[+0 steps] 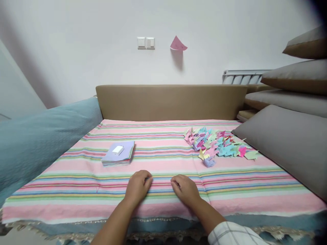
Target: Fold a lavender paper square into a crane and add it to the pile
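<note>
Grip: both hands are relaxed, fingers loosely curled, with nothing seen held; the left hand (138,185) and right hand (186,189) rest apart on the striped cloth (163,161). Of the loose items, the largest is a heap of folded paper figures (217,146), crane-like and mixed in colour, beyond and to the right of the right hand. Smaller is a stack of square coloured paper (116,159), beyond and to the left of the left hand; smallest is a white block (118,150), lying on the stack's purple top sheet. Risks, as judged: a sweep of the right forearm or checked sleeve (235,233) could scatter or crush the figures; a knock could fan the sheets; lifting the top sheet with the block in place could tip the block off. A tug on the cloth could disturb all 3. Surface and room, by size: a pale wall (89,44) stands behind; the cloth covers what appears to be a sofa seat; a blue armrest (38,136) flanks the left, grey cushions (286,143) are piled at right, and a brown backrest (171,103) closes the rear. The wall carries 2 switches (146,43) and 1 pink paper (178,43).
</note>
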`<action>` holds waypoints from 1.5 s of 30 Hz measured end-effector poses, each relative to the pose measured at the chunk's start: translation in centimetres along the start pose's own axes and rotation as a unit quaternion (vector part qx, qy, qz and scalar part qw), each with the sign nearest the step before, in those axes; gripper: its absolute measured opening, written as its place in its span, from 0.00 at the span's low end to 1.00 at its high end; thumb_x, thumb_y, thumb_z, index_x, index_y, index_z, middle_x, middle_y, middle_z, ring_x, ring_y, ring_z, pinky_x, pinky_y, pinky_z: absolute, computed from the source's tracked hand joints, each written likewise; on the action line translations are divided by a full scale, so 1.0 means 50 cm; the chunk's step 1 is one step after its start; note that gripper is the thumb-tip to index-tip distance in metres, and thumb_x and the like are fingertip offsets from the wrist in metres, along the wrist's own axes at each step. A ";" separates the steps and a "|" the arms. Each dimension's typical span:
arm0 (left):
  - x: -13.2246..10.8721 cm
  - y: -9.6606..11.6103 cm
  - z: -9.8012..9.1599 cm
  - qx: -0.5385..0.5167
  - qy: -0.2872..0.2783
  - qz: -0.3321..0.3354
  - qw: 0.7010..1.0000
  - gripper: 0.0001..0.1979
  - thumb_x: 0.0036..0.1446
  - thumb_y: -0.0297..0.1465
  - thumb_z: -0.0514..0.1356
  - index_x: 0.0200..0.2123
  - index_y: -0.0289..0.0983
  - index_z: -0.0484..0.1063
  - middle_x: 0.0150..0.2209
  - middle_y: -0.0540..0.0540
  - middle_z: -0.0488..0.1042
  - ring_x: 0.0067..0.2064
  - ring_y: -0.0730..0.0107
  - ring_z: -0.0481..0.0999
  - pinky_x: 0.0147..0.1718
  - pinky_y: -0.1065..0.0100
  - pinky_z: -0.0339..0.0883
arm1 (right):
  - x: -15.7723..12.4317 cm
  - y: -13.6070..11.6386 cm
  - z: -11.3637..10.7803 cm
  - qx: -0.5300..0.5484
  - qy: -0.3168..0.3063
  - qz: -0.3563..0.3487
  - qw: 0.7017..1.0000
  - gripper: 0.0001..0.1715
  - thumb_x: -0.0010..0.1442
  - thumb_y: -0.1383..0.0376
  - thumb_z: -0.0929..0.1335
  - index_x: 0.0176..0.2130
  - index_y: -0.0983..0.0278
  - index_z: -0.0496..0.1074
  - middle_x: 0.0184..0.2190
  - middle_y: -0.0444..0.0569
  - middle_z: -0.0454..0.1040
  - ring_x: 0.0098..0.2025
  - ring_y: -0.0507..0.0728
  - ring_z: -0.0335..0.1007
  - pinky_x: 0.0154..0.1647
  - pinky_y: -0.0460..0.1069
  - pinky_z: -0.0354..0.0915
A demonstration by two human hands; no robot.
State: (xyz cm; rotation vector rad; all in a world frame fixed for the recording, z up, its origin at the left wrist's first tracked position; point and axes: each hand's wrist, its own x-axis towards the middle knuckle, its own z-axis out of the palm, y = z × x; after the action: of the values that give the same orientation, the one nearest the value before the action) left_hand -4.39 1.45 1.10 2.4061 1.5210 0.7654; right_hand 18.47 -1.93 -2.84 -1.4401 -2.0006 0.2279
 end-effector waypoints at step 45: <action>-0.050 0.071 0.080 0.101 -0.106 0.036 0.989 0.25 0.57 0.37 0.54 0.58 0.49 0.59 0.63 0.47 0.56 0.63 0.53 0.54 0.59 0.40 0.39 | -0.011 -0.022 0.022 -0.133 -0.003 -0.002 0.991 0.23 0.62 0.57 0.61 0.54 0.60 0.66 0.58 0.51 0.64 0.61 0.62 0.54 0.60 0.60 0.49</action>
State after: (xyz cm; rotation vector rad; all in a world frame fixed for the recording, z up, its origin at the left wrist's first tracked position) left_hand -0.40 -1.95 -1.59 2.6007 1.4979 0.3680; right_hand 17.05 -2.60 -3.38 -1.5972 -2.0996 -0.0399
